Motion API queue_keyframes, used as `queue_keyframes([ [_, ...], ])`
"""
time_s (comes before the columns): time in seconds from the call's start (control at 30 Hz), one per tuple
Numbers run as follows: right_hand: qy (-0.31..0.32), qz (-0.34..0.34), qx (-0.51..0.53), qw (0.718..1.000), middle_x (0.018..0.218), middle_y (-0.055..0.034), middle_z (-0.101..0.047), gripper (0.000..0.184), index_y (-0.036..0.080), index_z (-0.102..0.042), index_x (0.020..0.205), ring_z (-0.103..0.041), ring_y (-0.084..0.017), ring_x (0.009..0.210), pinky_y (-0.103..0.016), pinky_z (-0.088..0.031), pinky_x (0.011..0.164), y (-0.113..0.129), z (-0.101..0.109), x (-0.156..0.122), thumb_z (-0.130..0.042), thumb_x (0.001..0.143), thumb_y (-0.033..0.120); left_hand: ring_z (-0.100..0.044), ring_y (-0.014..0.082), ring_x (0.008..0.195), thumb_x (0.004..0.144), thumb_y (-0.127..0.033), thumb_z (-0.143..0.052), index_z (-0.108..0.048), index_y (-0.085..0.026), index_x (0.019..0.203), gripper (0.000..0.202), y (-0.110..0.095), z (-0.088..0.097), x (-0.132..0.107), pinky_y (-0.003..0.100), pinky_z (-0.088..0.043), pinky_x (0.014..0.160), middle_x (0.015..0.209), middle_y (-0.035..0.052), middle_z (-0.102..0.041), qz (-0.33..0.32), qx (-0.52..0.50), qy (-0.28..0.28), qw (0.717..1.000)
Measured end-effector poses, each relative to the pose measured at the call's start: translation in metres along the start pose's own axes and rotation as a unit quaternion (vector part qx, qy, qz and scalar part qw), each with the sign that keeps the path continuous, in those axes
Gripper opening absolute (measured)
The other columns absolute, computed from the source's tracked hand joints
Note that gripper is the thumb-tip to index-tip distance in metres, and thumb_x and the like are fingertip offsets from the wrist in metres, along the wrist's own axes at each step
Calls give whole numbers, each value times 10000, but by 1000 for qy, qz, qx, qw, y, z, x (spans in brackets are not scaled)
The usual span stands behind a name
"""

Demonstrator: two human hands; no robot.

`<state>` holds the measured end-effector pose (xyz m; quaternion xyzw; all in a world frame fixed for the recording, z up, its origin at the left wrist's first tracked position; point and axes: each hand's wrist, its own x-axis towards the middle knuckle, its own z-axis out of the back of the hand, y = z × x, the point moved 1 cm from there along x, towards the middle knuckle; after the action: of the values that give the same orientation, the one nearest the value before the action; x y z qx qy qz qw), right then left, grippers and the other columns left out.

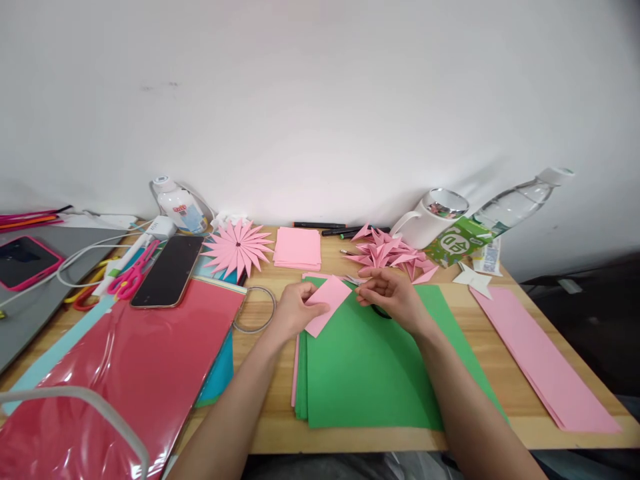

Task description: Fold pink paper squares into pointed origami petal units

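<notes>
While my left hand (293, 310) pinches a small pink paper square (330, 300), I watch.
My right hand (393, 297) curls just right of it over green card sheets (370, 380); I cannot tell its grip.

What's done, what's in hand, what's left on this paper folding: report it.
Done: one pink paper flower lies finished, and a pile of folded pink pieces sits by the mug. In hand: the left hand holds a pink square over the green sheets, the right hand at its corner. Left, likely: the stack of pink squares is unfolded, and the pile unassembled.
</notes>
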<state>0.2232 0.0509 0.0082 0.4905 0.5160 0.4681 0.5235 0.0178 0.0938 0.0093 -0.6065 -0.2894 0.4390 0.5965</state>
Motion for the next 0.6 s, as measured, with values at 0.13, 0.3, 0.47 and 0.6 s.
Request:
queue_keyframes([
  [0.13,16,13,29,999,836,-44,-683,339,179,-593,943,-666,-168,744,-326,-563,700,1,-11,-2,-736,683,343,-468,90,533,544,-277,-737,-579,-120,658,250,0,0,-1,186,-301,476,610,-16,-557,14,-49,1,999],
  [0.3,-19,36,8,999,690,-11,-654,355,175,-581,889,-631,-135,614,-281,-546,627,0,-16,-3,-769,637,341,-487,90,509,507,-308,-790,-615,-113,653,301,0,-5,-4,187,-306,464,586,-19,-575,55,-70,43,995],
  [0.47,-93,64,14,994,701,-23,-640,343,175,-589,874,-624,-149,627,-305,-548,632,-1,-19,-2,-735,666,405,-539,110,538,481,-313,-825,-658,-110,719,355,2,-11,-4,206,-375,497,631,8,-639,71,-157,-13,985],
  [0.6,-20,6,41,999,724,-35,-663,327,175,-626,762,-637,-175,655,-361,-550,690,-1,-33,-4,-716,658,471,-593,129,620,481,-295,-839,-692,-117,814,405,0,-16,-5,247,-457,595,762,41,-699,61,-270,-67,959],
])
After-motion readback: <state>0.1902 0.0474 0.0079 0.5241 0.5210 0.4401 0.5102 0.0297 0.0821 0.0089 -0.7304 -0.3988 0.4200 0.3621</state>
